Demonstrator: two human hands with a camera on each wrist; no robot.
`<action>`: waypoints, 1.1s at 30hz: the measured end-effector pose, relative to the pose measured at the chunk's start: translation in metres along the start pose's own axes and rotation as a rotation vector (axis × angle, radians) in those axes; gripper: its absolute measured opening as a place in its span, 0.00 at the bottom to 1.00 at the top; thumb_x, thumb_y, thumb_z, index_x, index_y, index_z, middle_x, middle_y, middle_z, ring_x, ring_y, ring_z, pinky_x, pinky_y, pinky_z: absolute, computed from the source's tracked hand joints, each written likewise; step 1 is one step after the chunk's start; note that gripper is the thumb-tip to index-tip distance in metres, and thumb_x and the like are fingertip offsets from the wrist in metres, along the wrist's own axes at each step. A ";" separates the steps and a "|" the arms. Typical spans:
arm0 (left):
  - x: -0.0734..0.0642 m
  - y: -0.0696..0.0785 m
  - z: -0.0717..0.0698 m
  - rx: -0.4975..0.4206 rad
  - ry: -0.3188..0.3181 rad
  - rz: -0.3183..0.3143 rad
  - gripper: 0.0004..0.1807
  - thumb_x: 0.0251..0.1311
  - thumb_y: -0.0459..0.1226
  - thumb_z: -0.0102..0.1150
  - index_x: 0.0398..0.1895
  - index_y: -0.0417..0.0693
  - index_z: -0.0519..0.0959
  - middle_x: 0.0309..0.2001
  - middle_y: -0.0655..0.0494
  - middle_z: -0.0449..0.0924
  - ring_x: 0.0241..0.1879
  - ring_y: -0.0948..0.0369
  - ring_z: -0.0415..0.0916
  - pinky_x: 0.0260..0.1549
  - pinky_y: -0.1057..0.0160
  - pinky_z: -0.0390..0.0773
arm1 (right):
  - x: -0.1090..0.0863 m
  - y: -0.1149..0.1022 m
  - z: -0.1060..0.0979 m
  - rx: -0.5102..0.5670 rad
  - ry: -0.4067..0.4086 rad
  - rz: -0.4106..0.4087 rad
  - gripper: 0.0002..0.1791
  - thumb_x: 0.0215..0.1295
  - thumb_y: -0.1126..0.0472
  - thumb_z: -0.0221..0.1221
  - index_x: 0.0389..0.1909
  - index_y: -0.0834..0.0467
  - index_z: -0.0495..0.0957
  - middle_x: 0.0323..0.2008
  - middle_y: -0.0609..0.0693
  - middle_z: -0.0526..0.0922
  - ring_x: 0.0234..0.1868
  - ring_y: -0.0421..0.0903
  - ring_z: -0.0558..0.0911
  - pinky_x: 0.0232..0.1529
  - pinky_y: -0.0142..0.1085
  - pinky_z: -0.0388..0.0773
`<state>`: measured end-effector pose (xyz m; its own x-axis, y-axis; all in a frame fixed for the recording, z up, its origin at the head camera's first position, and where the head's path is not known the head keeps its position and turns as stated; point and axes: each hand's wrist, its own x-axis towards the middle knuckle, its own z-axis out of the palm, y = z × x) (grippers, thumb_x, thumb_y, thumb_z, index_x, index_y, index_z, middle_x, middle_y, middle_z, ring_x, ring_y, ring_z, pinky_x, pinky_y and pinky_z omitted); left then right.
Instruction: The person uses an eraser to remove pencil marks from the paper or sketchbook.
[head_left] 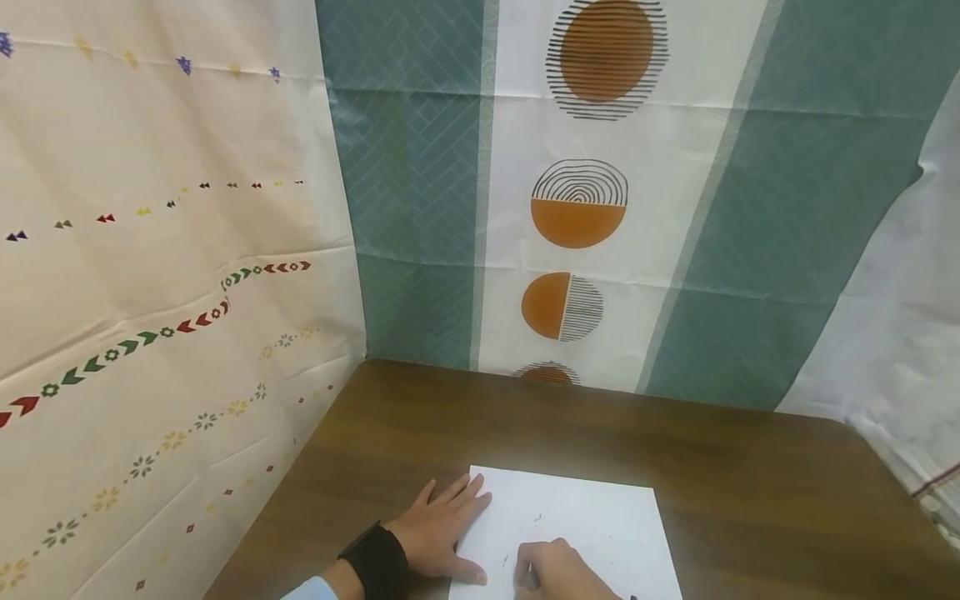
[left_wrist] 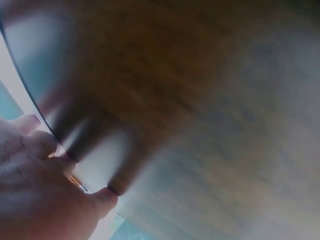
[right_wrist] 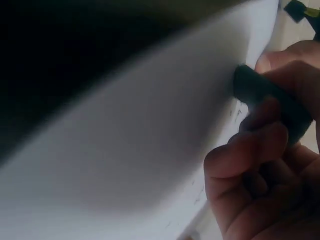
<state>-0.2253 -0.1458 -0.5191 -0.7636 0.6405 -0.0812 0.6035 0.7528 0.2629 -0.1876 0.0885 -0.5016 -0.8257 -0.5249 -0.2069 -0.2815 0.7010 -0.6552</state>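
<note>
A white sheet of paper [head_left: 570, 500] lies on the brown table, with a few small dark marks or crumbs on it. My left hand [head_left: 435, 533] rests flat on the sheet's left edge, fingers spread and thumb apart; the left wrist view shows this hand [left_wrist: 45, 195] from the side. Low on the paper, my right hand [head_left: 558, 571] pinches a stubby dark green eraser-like block [right_wrist: 250, 87] between thumb and curled fingers. In the head view the fingers hide most of the block. In the right wrist view its blunt end points toward the paper.
The wooden table [head_left: 420, 417] extends around the sheet. A green and white cloth [head_left: 412, 208] with orange circles hangs behind it. A cream patterned cloth [head_left: 150, 292] hangs along the left side, and white fabric [head_left: 900, 333] is at the right. A black band [head_left: 378, 560] circles my left wrist.
</note>
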 end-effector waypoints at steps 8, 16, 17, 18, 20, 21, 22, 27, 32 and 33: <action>0.003 0.003 -0.009 -0.018 -0.021 -0.015 0.57 0.41 0.76 0.45 0.72 0.55 0.52 0.73 0.52 0.41 0.69 0.54 0.36 0.57 0.29 0.45 | -0.013 0.017 -0.011 0.002 0.035 0.089 0.06 0.49 0.64 0.59 0.20 0.51 0.73 0.14 0.42 0.73 0.17 0.41 0.71 0.22 0.39 0.72; 0.002 0.002 -0.011 -0.012 -0.024 -0.008 0.57 0.41 0.77 0.43 0.72 0.54 0.51 0.73 0.52 0.41 0.69 0.53 0.35 0.57 0.29 0.45 | -0.050 0.059 -0.040 0.008 0.149 0.123 0.05 0.44 0.64 0.57 0.20 0.52 0.71 0.14 0.45 0.70 0.18 0.43 0.68 0.18 0.40 0.67; 0.001 0.002 -0.011 -0.011 -0.021 -0.006 0.57 0.42 0.76 0.43 0.72 0.54 0.51 0.73 0.51 0.41 0.69 0.53 0.35 0.56 0.29 0.46 | -0.054 0.065 -0.042 -0.007 0.170 0.120 0.05 0.43 0.64 0.57 0.20 0.52 0.70 0.13 0.44 0.70 0.18 0.42 0.68 0.18 0.39 0.67; 0.000 0.002 -0.011 -0.015 -0.022 -0.005 0.57 0.42 0.76 0.44 0.72 0.54 0.52 0.73 0.51 0.41 0.69 0.53 0.35 0.56 0.28 0.45 | -0.058 0.070 -0.045 -0.010 0.184 0.128 0.06 0.43 0.64 0.58 0.20 0.51 0.70 0.13 0.44 0.69 0.18 0.42 0.68 0.17 0.38 0.67; -0.001 0.003 -0.011 -0.025 -0.022 -0.005 0.57 0.42 0.76 0.44 0.72 0.53 0.52 0.73 0.51 0.41 0.69 0.52 0.36 0.56 0.28 0.45 | -0.065 0.080 -0.048 0.004 0.194 0.153 0.06 0.45 0.63 0.58 0.20 0.51 0.70 0.13 0.44 0.69 0.17 0.43 0.68 0.17 0.38 0.67; -0.001 0.003 -0.011 -0.032 -0.025 -0.008 0.56 0.43 0.75 0.44 0.72 0.53 0.52 0.73 0.51 0.41 0.69 0.53 0.36 0.56 0.28 0.45 | -0.068 0.084 -0.050 0.006 0.200 0.168 0.06 0.45 0.63 0.59 0.20 0.52 0.70 0.13 0.45 0.69 0.17 0.43 0.68 0.17 0.38 0.67; -0.002 0.003 -0.011 -0.037 -0.026 -0.010 0.56 0.43 0.75 0.45 0.72 0.53 0.52 0.73 0.51 0.41 0.69 0.53 0.35 0.56 0.28 0.44 | -0.070 0.088 -0.051 0.007 0.203 0.178 0.06 0.45 0.63 0.59 0.20 0.52 0.70 0.13 0.45 0.69 0.17 0.43 0.68 0.17 0.38 0.67; -0.002 0.003 -0.010 -0.040 -0.029 -0.017 0.56 0.43 0.75 0.44 0.72 0.53 0.52 0.73 0.51 0.42 0.69 0.53 0.36 0.56 0.28 0.44 | -0.078 0.100 -0.055 -0.017 0.232 0.191 0.07 0.43 0.63 0.59 0.20 0.52 0.70 0.14 0.46 0.68 0.19 0.44 0.68 0.19 0.39 0.66; -0.002 0.004 -0.007 -0.051 -0.029 -0.019 0.56 0.43 0.75 0.45 0.72 0.53 0.52 0.73 0.51 0.42 0.69 0.52 0.36 0.56 0.27 0.44 | -0.077 0.095 -0.057 -0.058 0.253 0.149 0.07 0.44 0.62 0.59 0.19 0.50 0.70 0.13 0.43 0.67 0.17 0.41 0.66 0.17 0.37 0.65; -0.002 0.005 -0.006 -0.053 -0.030 -0.018 0.56 0.43 0.75 0.45 0.72 0.53 0.52 0.73 0.51 0.42 0.69 0.52 0.36 0.56 0.27 0.44 | -0.075 0.090 -0.057 -0.062 0.252 0.132 0.07 0.45 0.62 0.60 0.19 0.50 0.71 0.13 0.42 0.67 0.17 0.40 0.66 0.18 0.36 0.65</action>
<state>-0.2225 -0.1445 -0.5115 -0.7667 0.6317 -0.1151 0.5760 0.7558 0.3115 -0.1790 0.2187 -0.5040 -0.9503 -0.2961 -0.0958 -0.1861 0.7874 -0.5877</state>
